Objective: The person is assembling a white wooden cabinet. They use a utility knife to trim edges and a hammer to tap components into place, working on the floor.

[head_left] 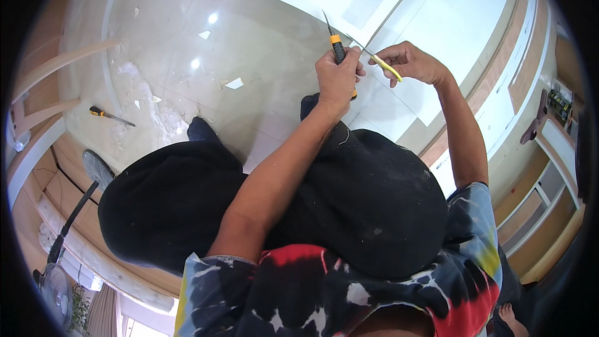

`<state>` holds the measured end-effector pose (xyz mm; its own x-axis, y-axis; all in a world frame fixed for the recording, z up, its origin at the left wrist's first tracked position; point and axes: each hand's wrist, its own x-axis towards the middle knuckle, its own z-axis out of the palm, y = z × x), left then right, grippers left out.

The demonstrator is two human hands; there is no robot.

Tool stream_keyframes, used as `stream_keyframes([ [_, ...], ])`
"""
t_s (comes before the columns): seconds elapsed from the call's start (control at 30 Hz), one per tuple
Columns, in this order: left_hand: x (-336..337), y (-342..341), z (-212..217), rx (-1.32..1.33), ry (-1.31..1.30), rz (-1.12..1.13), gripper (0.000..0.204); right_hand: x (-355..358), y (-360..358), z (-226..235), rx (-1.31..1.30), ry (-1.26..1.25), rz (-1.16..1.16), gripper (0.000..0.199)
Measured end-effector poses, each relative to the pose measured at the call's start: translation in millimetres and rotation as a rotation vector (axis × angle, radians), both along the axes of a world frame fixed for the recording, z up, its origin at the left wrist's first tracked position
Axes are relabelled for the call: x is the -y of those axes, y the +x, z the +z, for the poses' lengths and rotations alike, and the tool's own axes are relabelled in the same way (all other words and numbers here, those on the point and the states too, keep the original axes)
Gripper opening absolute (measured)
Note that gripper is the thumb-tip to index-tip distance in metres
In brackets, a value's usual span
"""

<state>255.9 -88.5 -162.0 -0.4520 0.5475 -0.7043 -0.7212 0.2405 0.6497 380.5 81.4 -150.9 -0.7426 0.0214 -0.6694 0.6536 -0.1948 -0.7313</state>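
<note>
My left hand (337, 80) is wrapped round a file-like tool with a black and orange handle (337, 47); its slim dark blade tapers up and away from me. Close on its right, my right hand (409, 62) pinches a slim tool with a curved yellow handle (388, 68). That tool's thin metal blade points back toward the left hand, its tip near the left thumb. Whether it is one blade or a pair cannot be made out. Both hands hover above my bent knee, near a long white panel (374, 22).
Another black and orange handled tool (112, 116) lies on the tiled floor at left. White scraps (234, 83) and dust are scattered there. A stand fan (56, 290) is at lower left. Wooden frames (558, 150) stand at right, and a person's foot (508, 315) shows at lower right.
</note>
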Motion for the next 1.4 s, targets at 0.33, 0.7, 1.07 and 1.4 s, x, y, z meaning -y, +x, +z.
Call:
stream_keyframes([
  [0.33,9,6,-8,-0.015,-0.056,-0.090,0.020,13,2,-17,0.097,0.061,0.143,0.033],
  [0.7,57,-26,-48,-0.258,-0.354,0.036,0.032,80,55,-21,0.194,0.121,-0.352,0.045],
  [1.07,27,-117,-21,-0.033,-0.154,0.378,0.040,134,-7,7,0.015,0.544,-0.869,0.045],
  [1.4,6,-271,49,0.050,-0.032,0.351,0.026,67,-134,106,0.088,0.526,-0.532,0.051],
])
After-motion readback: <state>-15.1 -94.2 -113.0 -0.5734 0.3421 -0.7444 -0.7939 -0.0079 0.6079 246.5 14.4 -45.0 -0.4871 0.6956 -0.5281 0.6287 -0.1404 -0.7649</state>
